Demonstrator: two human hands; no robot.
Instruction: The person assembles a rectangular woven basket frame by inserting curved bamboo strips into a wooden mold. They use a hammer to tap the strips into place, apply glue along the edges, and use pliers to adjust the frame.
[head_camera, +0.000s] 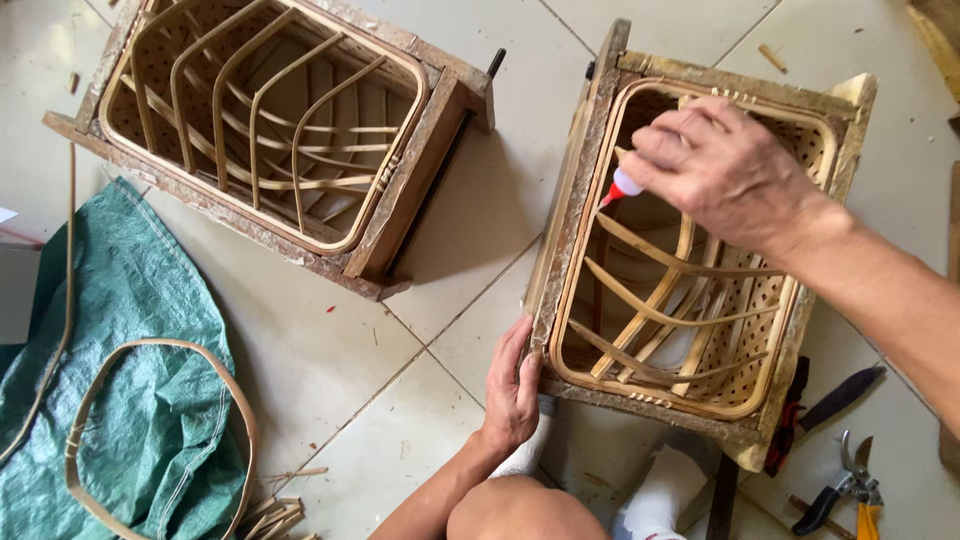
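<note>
A woven bamboo basket sits inside a wooden mould frame (575, 210) on the tiled floor in front of me. My right hand (725, 170) hovers over its left rim, shut on a small white glue bottle (622, 185) whose red tip points down at the rim. My left hand (512, 385) grips the frame's near left corner, thumb along the wood. Curved bamboo ribs (660, 320) cross the basket's inside.
A second mould frame (410, 190) holding another ribbed basket lies to the upper left. A green woven sack (130, 400) with a bamboo hoop (240, 420) lies at lower left. A knife (835, 398) and pruning shears (845, 488) lie at lower right. My knee and white socks are below.
</note>
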